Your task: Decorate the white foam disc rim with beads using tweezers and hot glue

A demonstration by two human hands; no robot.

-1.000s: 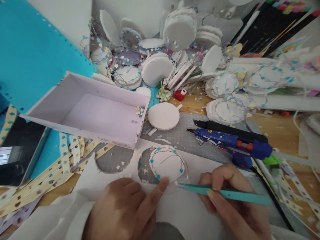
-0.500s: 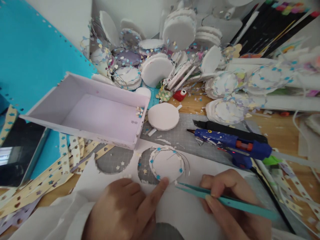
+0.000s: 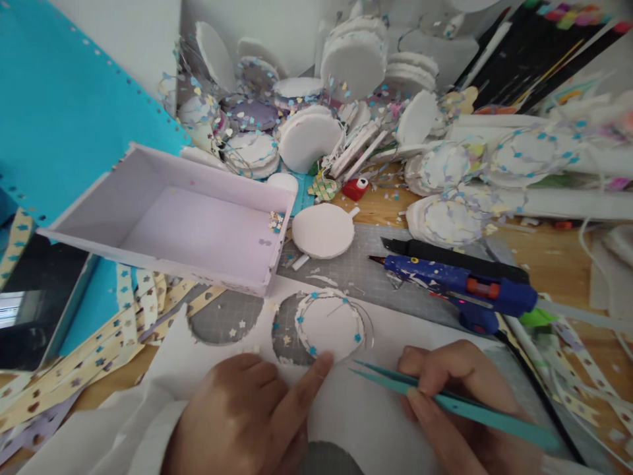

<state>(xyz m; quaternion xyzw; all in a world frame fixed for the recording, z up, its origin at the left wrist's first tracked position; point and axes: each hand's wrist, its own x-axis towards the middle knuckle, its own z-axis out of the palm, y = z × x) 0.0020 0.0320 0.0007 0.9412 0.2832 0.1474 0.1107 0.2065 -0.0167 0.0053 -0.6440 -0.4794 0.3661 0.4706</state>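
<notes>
A white foam-like disc [image 3: 332, 323] lies on a white sheet, ringed by a thin wire with small blue and pale stars. My left hand [image 3: 247, 409] stretches its index finger onto the disc's near rim, touching it, while the other fingers curl under; its thumb is hidden. Teal tweezers [image 3: 475, 408] are pinched between the thumb and fingers of my right hand [image 3: 455, 396]. Their tips are apart, just right of the disc's near edge, with nothing visible between them. Small loose stars [image 3: 237, 328] lie around the cut-out holes left of the disc.
A pale lilac box [image 3: 198, 231] stands at left, with small stars inside. A blue glue gun [image 3: 455, 280] and a black cutter [image 3: 455, 257] lie at right. Another white disc [image 3: 324, 230] sits beyond. Decorated discs [image 3: 306, 138] crowd the back; punched paper strips [image 3: 93, 356] spread at left.
My right hand and the tweezers have shifted slightly right, away from the disc. A tiny pale piece seen at the tweezer tips before no longer shows there. My left hand stays put.
</notes>
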